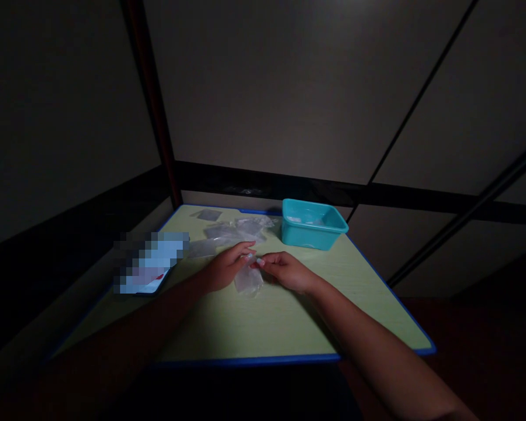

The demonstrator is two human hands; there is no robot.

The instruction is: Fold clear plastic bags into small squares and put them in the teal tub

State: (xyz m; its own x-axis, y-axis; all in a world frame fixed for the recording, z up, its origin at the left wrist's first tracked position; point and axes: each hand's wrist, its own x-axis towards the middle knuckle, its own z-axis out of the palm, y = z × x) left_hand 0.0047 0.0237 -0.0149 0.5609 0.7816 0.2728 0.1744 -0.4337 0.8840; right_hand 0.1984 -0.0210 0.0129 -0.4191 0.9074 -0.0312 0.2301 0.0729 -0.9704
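Clear plastic, and it's a small bag [249,283] above the surface [289,327], its far edge pinched between the fingertips of the left hand [224,270] and right hand [290,273], where light, even pressure suits such thin film best.

From our own head we look forward and down, over the surface's [289,327] near edge toward its far corners, our only view, with both forearms reaching in from below.
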